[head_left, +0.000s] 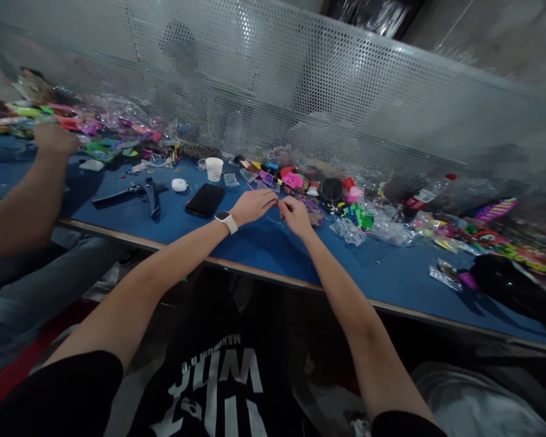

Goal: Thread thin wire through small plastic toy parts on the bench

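— What's the bench like from where you stand?

— A long blue-topped work table [264, 249] with a pale wooden edge runs from the left of the frame down to the lower right, backed by a grey perforated metal screen [300, 91]. At the far left, another person's hand [54, 141] rests among a heap of bright plastic pieces [95, 130].

— And moving right?

— Black scissors [139, 193], a small white round case [179, 185], a white paper cup [213, 169] and a flat black phone [204, 199], all left of centre. Past centre, a pink and purple clutter of small trinkets [300, 182], crinkled clear plastic bags [368, 227], then a black bag [514, 285] at the right.

— The person's own hands?

— Mid-frame, just above the table. The left hand [253, 206], a white watch on its wrist, is pinched shut, fingertips meeting the right hand [295, 216], also curled to a pinch. Between them seems to be a thin thread [276, 220]; it is too fine to be sure which hand grips it.
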Motion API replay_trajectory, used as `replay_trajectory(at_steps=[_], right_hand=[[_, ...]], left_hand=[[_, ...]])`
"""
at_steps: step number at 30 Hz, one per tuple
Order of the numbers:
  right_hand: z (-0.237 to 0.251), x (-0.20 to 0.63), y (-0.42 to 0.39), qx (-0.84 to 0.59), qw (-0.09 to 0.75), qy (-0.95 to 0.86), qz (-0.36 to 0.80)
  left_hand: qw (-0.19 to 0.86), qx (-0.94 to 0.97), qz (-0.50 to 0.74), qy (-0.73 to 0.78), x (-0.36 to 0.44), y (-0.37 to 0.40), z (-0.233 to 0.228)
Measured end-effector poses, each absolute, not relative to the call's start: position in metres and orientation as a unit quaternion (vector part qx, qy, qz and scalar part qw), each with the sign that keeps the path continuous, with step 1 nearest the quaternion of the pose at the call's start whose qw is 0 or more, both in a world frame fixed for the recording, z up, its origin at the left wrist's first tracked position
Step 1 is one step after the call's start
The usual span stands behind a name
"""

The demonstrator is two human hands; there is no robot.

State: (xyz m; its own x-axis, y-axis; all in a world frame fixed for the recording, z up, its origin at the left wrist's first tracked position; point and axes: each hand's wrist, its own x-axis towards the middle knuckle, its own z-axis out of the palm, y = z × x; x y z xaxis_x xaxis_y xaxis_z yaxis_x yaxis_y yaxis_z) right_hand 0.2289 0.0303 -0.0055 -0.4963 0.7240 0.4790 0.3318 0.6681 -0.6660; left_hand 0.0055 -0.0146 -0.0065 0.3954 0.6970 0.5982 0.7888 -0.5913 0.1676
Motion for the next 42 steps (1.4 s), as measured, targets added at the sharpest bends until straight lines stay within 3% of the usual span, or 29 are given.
replay_trajectory(at_steps=[8, 13, 18, 36, 42], right_hand=[[-0.012, 0.226, 0.031, -0.304, 0.395, -0.831, 0.246], [-0.014, 0.225, 0.03, -0.297, 0.351, -0.854, 0.244], [-0.012, 0.226, 0.036, -0.3, 0.382, -0.855, 0.18], [-0.008, 0.236, 0.035, -0.328, 0.418, -0.834, 0.148], [-0.008, 0.237, 0.032, -0.295, 0.444, -0.821, 0.203]], left_hand=[[0.057, -0.825, -0.323, -0.46, 0.007, -0.015, -0.007], [0.057, -0.822, -0.313, -0.472, 0.005, -0.012, -0.011], [0.057, -0.832, -0.301, -0.462, 0.01, -0.016, -0.011], [0.067, -0.839, -0.256, -0.476, 0.014, -0.013, -0.013], [0.115, -0.843, -0.234, -0.47, 0.015, -0.015, -0.011]])
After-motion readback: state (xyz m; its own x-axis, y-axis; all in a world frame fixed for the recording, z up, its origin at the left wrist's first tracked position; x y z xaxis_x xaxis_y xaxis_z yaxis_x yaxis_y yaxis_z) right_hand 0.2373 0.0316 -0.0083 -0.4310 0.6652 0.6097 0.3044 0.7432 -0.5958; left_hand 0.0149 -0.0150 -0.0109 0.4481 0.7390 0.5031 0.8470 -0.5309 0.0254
